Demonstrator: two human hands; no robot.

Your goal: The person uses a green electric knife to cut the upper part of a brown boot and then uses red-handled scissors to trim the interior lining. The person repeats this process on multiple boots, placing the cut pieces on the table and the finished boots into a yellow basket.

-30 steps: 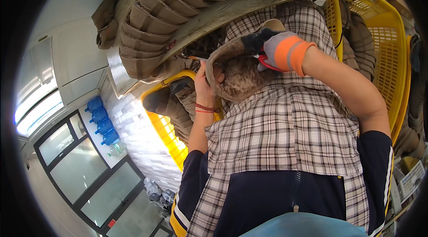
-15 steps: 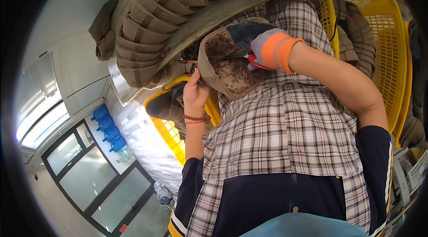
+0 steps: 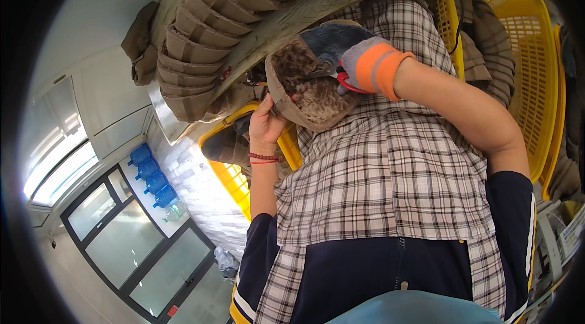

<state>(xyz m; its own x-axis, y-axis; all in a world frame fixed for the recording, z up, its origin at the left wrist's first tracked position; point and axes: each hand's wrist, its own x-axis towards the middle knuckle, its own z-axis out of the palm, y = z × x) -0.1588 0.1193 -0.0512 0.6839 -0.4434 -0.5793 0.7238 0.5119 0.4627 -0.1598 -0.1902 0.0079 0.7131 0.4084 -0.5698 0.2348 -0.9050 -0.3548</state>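
Observation:
A brown fabric piece (image 3: 324, 104), curved like a cap or boot upper, lies over my lap. Plush brown fur lines its inside, and one part is dark blue. My left hand (image 3: 266, 124), bare with a red bead bracelet, grips its left edge, thumb up against the outside. In my right hand (image 3: 369, 67), gloved in grey and orange, is a pair of scissors (image 3: 348, 82) with red handles. Their blades reach left into the fur-lined hollow. The right fingers are partly hidden behind the glove's back, and I cannot tell whether the blades touch the lining.
Nested brown pieces (image 3: 210, 34) form a long curved row on the worktable (image 3: 341, 10) ahead. A yellow basket (image 3: 530, 49) with more brown pieces stands at right; another yellow basket (image 3: 242, 193) is below the table at left. A dark cable (image 3: 454, 25) hangs at the right.
The fabric piece has tipped, so more of its furry inside shows, and it has shifted slightly up and left. Both hands stay nearly in place, still holding the piece and the scissors.

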